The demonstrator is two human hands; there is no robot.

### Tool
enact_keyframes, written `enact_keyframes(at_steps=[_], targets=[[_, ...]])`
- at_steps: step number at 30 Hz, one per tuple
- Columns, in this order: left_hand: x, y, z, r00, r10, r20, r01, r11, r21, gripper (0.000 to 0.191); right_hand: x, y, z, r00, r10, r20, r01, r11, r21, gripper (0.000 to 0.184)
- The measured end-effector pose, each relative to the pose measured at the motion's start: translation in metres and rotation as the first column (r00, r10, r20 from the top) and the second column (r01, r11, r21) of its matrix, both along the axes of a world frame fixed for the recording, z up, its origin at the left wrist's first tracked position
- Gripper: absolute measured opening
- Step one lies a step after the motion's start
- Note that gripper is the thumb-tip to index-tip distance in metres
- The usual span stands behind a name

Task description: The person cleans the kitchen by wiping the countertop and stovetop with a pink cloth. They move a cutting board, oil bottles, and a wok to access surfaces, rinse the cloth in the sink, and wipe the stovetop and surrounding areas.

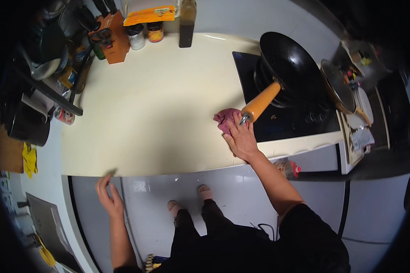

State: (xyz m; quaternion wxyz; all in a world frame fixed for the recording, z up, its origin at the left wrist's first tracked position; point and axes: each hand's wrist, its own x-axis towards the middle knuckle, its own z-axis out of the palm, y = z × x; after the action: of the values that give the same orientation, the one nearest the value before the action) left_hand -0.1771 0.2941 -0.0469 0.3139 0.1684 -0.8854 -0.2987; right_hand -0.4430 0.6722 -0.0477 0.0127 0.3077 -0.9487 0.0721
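My right hand presses a crumpled purple-red cloth onto the cream countertop, beside the left edge of the black glass cooktop. Over its fingertips juts the wooden handle of a black wok, which stands tilted on the cooktop. My left hand holds nothing; its fingers are loosely bent and a little apart, near the counter's front edge. The part of the cloth under my palm is hidden.
A knife block, two jars and a dark bottle line the back. At left are a ladle, a black pot and a can. A glass lid leans right of the wok.
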Motion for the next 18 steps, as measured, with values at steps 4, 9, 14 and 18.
enact_keyframes(at_steps=[4, 9, 14, 18], targets=[[-0.079, -0.005, 0.012, 0.999, -0.034, 0.01, 0.033, 0.995, 0.089, 0.016, -0.113, -0.035, -0.023, 0.906, 0.018, -0.424, -0.072, 0.991, -0.112, 0.051], [-0.129, 0.0, -0.013, 0.982, 0.038, 0.182, -0.007, 0.986, -0.167, 0.023, -0.247, -0.074, -0.054, 0.924, -0.171, -0.343, 0.086, 0.965, -0.248, 0.048], [-0.129, 0.0, -0.012, 0.968, 0.052, 0.244, -0.029, 0.995, -0.098, 0.024, -0.118, -0.029, -0.021, 0.91, 0.186, -0.371, -0.226, 0.972, -0.067, 0.047], [-0.131, 0.001, -0.006, 0.965, 0.047, 0.258, -0.022, 0.995, -0.101, 0.024, -0.008, 0.007, 0.012, 0.966, 0.251, 0.059, -0.244, 0.963, -0.111, 0.056]])
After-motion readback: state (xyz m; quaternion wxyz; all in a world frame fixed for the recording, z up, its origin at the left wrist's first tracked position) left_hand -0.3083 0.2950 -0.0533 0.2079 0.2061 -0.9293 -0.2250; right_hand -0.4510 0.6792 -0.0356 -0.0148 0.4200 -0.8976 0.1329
